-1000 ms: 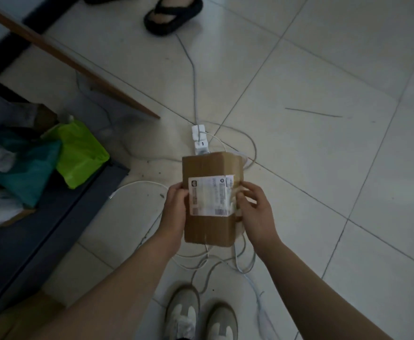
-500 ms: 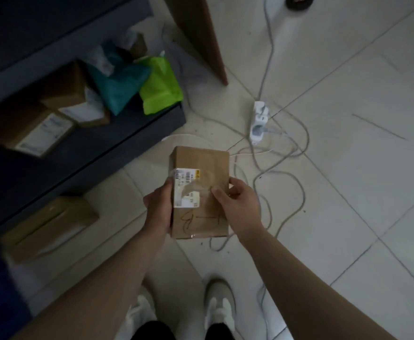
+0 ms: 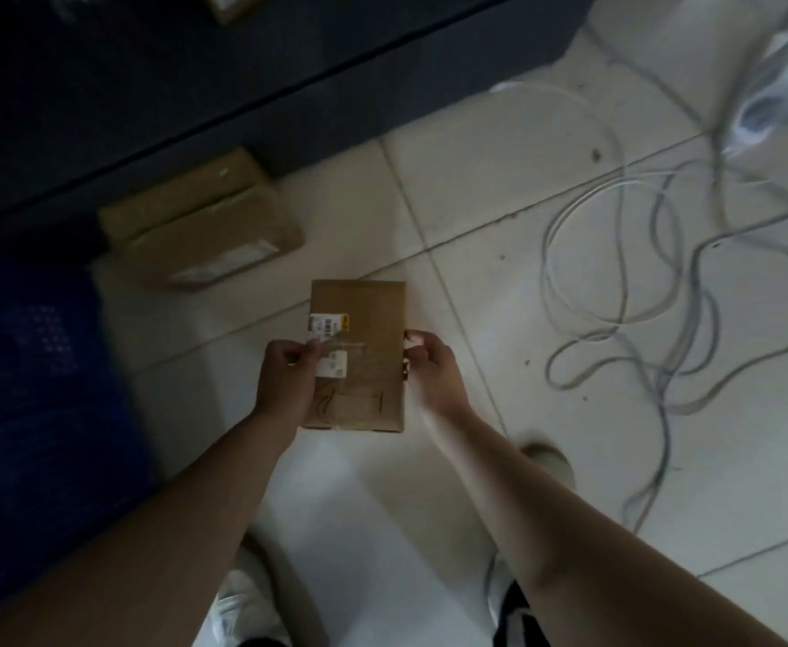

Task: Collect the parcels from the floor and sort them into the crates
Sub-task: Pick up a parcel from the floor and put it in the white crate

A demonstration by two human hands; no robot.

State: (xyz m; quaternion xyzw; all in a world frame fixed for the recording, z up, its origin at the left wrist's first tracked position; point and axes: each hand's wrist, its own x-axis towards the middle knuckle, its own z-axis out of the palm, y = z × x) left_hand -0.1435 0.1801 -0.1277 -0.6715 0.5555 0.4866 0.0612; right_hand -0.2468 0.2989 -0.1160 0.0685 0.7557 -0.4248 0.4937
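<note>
I hold a small brown cardboard parcel point(image 3: 368, 338) with a white barcode label and pen marks in front of me, above the tiled floor. My left hand point(image 3: 287, 380) grips its left edge over the label. My right hand point(image 3: 434, 371) pinches its right edge. A second, larger cardboard parcel point(image 3: 200, 221) lies on the floor to the upper left, against a dark crate. A blue crate point(image 3: 32, 389) stands at the left edge, its inside dim.
A long dark crate wall point(image 3: 289, 86) runs across the top. Loose grey and white cables point(image 3: 639, 273) loop over the tiles at right, leading to a power strip point(image 3: 775, 81). My shoes point(image 3: 546, 464) show below the parcel.
My view has swung left and down: the green and teal bags have left the frame, and the blue crate and floor parcel have come closer. Both hands still hold the parcel.
</note>
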